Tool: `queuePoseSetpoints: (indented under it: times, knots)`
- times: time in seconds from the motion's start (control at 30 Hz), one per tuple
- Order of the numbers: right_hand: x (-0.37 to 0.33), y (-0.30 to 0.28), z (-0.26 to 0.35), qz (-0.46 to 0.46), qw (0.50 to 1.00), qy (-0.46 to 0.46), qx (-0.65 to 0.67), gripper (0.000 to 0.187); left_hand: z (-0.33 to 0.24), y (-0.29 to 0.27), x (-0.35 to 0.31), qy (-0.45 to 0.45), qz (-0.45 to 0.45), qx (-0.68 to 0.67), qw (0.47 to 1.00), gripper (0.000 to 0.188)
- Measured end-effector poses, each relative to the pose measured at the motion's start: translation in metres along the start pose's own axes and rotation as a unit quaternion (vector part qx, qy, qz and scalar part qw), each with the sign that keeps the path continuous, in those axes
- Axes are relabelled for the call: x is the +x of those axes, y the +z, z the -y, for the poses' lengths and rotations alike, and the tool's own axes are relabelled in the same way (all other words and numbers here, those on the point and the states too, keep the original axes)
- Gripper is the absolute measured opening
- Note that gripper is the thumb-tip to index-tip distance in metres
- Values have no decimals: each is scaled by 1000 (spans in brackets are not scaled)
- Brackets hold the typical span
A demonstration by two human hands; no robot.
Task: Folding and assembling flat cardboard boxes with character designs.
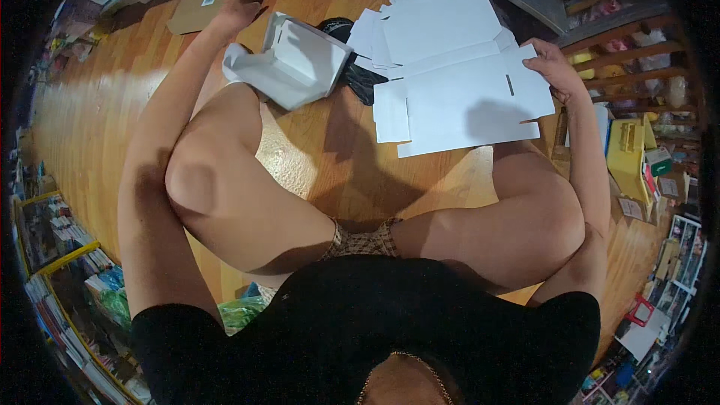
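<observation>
A flat white cardboard box blank (457, 101), with slots and fold lines, lies spread out in front of me above my right knee. My right hand (553, 69) is closed on its right edge, thumb on top. At the far left, my left hand (241, 12) is near a flattened brown cardboard piece (196, 11). Its fingers are partly seen, stretched toward the right, with nothing visible in them. Between the hands stands a partly folded white box (304, 60), open and tilted, beyond my left knee.
More white blanks (373, 37) lie beneath and beside the spread one. A black plastic bag (364, 82) is next to the white box. Slatted shelves (630, 67) and a yellow box (628, 154) stand at the right; a yellow-edged rack (64, 255) is at the left.
</observation>
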State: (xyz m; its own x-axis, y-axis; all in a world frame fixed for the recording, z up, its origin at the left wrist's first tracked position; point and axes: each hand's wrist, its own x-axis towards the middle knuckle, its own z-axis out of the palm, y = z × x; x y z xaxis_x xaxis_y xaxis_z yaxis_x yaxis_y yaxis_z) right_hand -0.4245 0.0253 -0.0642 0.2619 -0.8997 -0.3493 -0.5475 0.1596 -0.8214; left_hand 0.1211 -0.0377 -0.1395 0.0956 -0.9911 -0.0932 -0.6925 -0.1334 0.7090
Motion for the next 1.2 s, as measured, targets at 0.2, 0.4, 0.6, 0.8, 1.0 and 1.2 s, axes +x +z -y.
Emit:
queuePoseSetpoints:
  times: [0.2, 0.4, 0.6, 0.8, 1.0, 1.2]
  knots:
    - [-10, 10, 27, 20, 996, -16, 86, 25, -14, 14, -2, 160, 15, -54, 986, 46]
    - [-23, 34, 57, 138, 980, -63, 130, 36, -63, 20, -36, 109, 103, 18, 989, 68]
    - [-26, 40, 78, 107, 978, -101, 145, 38, -95, 15, -60, 159, 287, -49, 943, 86]
    - [-7, 16, 54, 22, 974, -153, 164, 55, -111, -6, -65, 61, 275, -198, 939, 62]
    - [-8, 12, 32, 170, 811, -206, 520, 93, -104, -23, -55, 58, 207, -334, 918, 49]
    - [-4, 60, 51, -18, 965, -84, 249, 47, -122, -32, -60, 56, 224, -357, 905, 40]
